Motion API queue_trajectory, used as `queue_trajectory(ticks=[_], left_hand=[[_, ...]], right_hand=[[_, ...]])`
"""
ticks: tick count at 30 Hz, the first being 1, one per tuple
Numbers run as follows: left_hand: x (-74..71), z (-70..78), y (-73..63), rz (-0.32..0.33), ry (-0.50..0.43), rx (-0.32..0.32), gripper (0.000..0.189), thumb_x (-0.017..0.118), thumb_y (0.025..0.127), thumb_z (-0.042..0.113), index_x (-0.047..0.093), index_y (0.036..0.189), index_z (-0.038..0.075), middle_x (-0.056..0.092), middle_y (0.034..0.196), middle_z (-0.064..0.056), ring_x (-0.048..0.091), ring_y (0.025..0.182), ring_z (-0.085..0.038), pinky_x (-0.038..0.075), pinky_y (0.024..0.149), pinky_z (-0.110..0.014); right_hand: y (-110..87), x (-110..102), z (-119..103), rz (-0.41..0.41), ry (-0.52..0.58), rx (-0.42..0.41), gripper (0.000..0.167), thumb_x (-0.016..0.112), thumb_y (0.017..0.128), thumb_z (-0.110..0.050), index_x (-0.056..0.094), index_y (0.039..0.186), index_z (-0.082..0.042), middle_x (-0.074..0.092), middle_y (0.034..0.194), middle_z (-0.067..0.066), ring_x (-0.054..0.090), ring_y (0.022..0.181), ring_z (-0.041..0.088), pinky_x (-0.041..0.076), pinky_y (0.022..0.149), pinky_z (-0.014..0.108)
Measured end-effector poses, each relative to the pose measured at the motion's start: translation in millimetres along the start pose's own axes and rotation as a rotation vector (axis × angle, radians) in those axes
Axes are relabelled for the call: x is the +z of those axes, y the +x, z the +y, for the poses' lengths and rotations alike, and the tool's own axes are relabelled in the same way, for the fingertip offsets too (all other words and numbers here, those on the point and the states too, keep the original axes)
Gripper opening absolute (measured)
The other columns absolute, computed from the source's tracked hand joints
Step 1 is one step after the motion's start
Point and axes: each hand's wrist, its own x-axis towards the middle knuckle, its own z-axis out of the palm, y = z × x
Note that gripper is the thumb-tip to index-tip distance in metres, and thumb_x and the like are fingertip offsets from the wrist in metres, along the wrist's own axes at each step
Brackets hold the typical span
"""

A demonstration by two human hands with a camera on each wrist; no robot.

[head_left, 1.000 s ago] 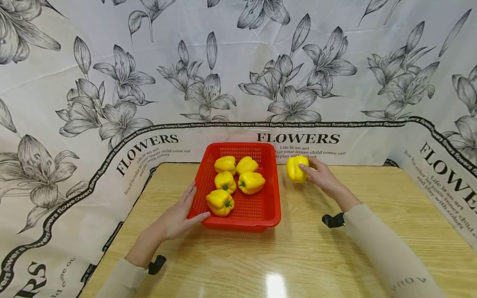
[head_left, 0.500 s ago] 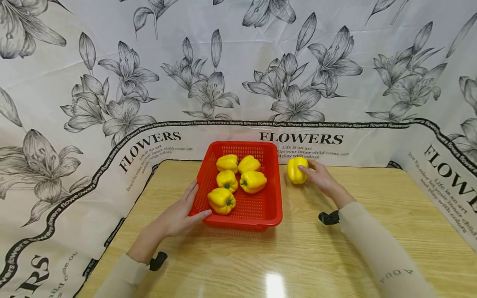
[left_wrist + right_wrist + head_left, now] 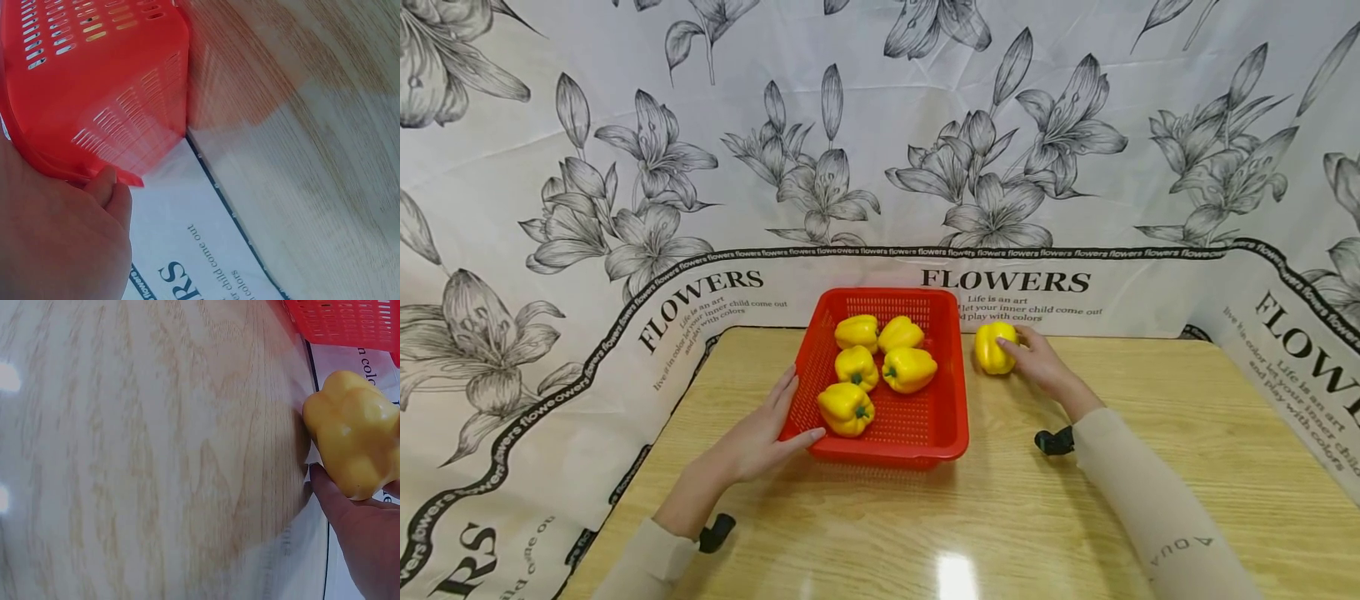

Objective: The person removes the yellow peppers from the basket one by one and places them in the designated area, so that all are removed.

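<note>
In the head view, a red plastic basket (image 3: pixel 917 412) stands on the table with several yellow bell peppers (image 3: pixel 846 408) inside. My left hand (image 3: pixel 756 437) rests against its left side, fingers straight and spread, thumb at the front corner. From the left wrist, my fingertips touch the rim of the basket (image 3: pixel 94 137). My right hand (image 3: pixel 1041 362) holds another yellow bell pepper (image 3: pixel 995 348) just right of the basket, thumb on the near side. The right wrist view shows that bell pepper (image 3: pixel 356 434) from below; whether it touches the table cannot be made out.
The wood-grain table (image 3: pixel 880 533) extends in front of the basket and to the right. A white cloth (image 3: pixel 850 275) with printed flowers hangs behind and at both sides, close to the basket's back.
My right hand has moved slightly left and nearer with the yellow bell pepper, toward the basket's right side. My left hand stays against the basket. The basket's peppers have not moved.
</note>
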Motion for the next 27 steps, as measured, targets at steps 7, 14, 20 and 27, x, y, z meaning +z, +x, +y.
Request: queue_trajectory(ticks=[7,14,20,27], left_hand=[[0.3,-1.4,-0.8,0.006,-0.013,-0.011,0.111,0.051,0.090,0.079,0.004,0.166,0.014,-0.005,0.173,0.002,0.023,0.154,-0.034,0.033,0.117,-0.056],[-1.0,-0.9,0.7,0.001,-0.003,0.009,0.111,0.051,0.090,0.078,0.003,0.166,0.013,-0.004,0.173,-0.002,0.022,0.154,-0.035,0.032,0.118,-0.055],[-1.9,0.1,1.7,-0.005,0.005,0.011,0.111,0.048,0.090,0.081,0.005,0.166,0.013,-0.006,0.173,0.001,0.025,0.153,-0.034,0.034,0.118,-0.054],[-2.2,0.5,0.1,-0.011,-0.010,0.001,0.111,0.050,0.090,0.080,0.005,0.166,0.012,-0.006,0.173,0.001,0.021,0.155,-0.034,0.031,0.119,-0.054]], right_hand=[[0.1,-1,-2,-0.025,-0.064,0.011,0.075,0.043,0.110,-0.039,0.012,0.159,0.009,0.016,0.162,0.036,0.018,0.151,0.050,0.017,0.122,0.061],[-0.2,-5,4,-0.052,-0.078,0.004,0.075,0.041,0.111,-0.039,0.010,0.160,0.008,0.012,0.164,0.035,0.015,0.151,0.051,0.015,0.122,0.063],[-0.1,-8,5,-0.042,-0.090,-0.005,0.075,0.043,0.110,-0.041,0.014,0.160,0.007,0.015,0.164,0.033,0.020,0.150,0.049,0.019,0.121,0.063],[-6.5,-10,-6,-0.061,-0.080,-0.014,0.070,0.043,0.111,-0.032,0.016,0.158,0.011,0.017,0.162,0.036,0.018,0.150,0.052,0.017,0.122,0.062]])
